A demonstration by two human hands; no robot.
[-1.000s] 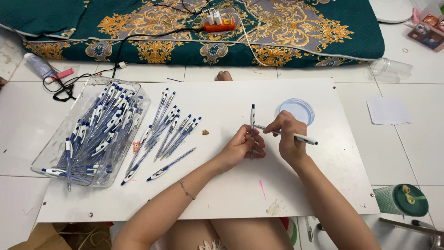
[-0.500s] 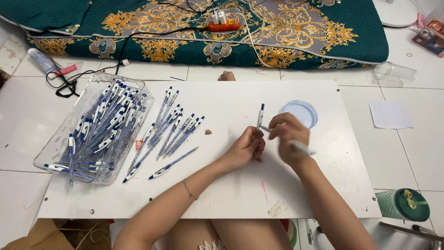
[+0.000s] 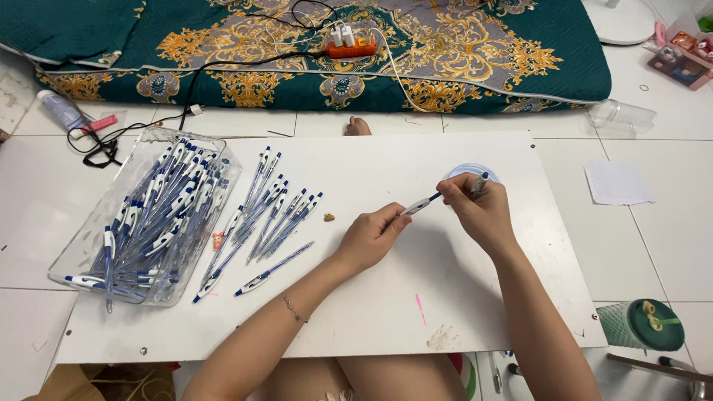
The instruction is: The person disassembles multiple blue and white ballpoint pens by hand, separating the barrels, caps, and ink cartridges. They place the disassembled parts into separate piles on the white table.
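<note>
My left hand (image 3: 371,236) pinches one end of a blue and white pen (image 3: 420,204) above a white board (image 3: 386,312). My right hand (image 3: 479,212) grips the pen's other end, and a second pen (image 3: 479,183) sticks up out of that fist. Just behind my right hand lies a round clear lid (image 3: 469,172). A row of several blue and white pens (image 3: 267,219) lies on the board to the left of my hands. Further left, a clear plastic tray (image 3: 89,238) holds many more such pens.
A green and gold patterned mattress (image 3: 334,67) with an orange power strip (image 3: 352,46) and cables lies beyond the board. A sheet of paper (image 3: 618,182) lies on the tiles at right, a green lidded cup (image 3: 645,325) at lower right. My toe (image 3: 358,126) shows at the board's far edge.
The pen between my hands has tipped from upright to nearly level. My hands have drawn slightly apart, and the pen in my right fist now points up instead of sideways.
</note>
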